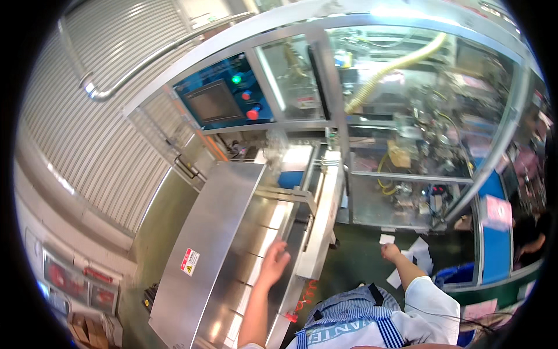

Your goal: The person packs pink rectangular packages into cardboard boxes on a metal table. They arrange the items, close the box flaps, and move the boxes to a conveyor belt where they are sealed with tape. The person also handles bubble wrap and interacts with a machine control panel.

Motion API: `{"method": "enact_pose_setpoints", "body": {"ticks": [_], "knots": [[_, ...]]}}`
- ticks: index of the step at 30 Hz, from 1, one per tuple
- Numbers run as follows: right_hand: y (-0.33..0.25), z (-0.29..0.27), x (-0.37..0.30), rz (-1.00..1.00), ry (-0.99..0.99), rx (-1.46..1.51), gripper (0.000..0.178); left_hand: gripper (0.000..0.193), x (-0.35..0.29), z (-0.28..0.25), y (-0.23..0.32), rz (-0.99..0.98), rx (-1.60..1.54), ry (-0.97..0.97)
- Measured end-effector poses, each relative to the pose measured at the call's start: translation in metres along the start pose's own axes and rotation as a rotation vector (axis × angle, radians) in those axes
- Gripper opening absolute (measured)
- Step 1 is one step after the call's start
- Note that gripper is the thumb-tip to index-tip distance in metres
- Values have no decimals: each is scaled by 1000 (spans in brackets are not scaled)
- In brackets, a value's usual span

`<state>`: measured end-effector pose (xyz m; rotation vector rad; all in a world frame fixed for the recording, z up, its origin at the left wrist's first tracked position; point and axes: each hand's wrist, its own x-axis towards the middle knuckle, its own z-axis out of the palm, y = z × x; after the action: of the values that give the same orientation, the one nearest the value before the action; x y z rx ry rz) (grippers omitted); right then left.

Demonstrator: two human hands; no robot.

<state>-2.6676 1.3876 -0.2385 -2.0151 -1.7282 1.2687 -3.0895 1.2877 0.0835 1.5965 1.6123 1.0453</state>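
Observation:
My left hand [274, 265] is raised over the infeed channel of a steel machine, its fingers loosely bent and apart, with nothing visible in them. Below it, flat white pieces [254, 269] lie in a row along the channel, beside a sloping stainless steel cover [206, 238] with a warning label. Out to the right, my right hand [390, 252] is closed on a small white card [386, 239], held above the dark green floor. Beyond my right forearm are several loose white sheets [419, 255].
Ahead is a glazed machine enclosure [407, 192] with a yellow hose [401, 67] inside. A blue control panel [224, 93] has a screen and buttons. At the right, a pink-and-white box [496, 213] sits on a blue conveyor belt [496, 256], near another person's arm [533, 244].

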Motion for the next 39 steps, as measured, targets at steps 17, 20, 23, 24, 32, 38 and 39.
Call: {"method": "enact_pose_setpoints", "body": {"ticks": [17, 20, 23, 24, 32, 38, 39], "knots": [[46, 8, -113, 301, -218, -200, 24, 39, 492, -179, 86, 467, -144, 829], [24, -1, -124, 369, -180, -161, 23, 27, 456, -162, 96, 565, -611, 720], [13, -3, -126, 379, -148, -163, 23, 13, 374, -116, 109, 568, -420, 295], [7, -2, -119, 353, -147, -181, 23, 14, 349, -106, 99, 613, -297, 178], [-97, -24, -2, -126, 16, -66, 15, 16, 193, -66, 32, 1211, 608, -517], [-150, -14, 27, -254, -127, 23, 23, 10, 185, -54, 4, 1239, 630, -578], [-134, -7, 20, -236, -148, -55, 23, 9, 187, -53, 6, 1229, 620, -583]]}}
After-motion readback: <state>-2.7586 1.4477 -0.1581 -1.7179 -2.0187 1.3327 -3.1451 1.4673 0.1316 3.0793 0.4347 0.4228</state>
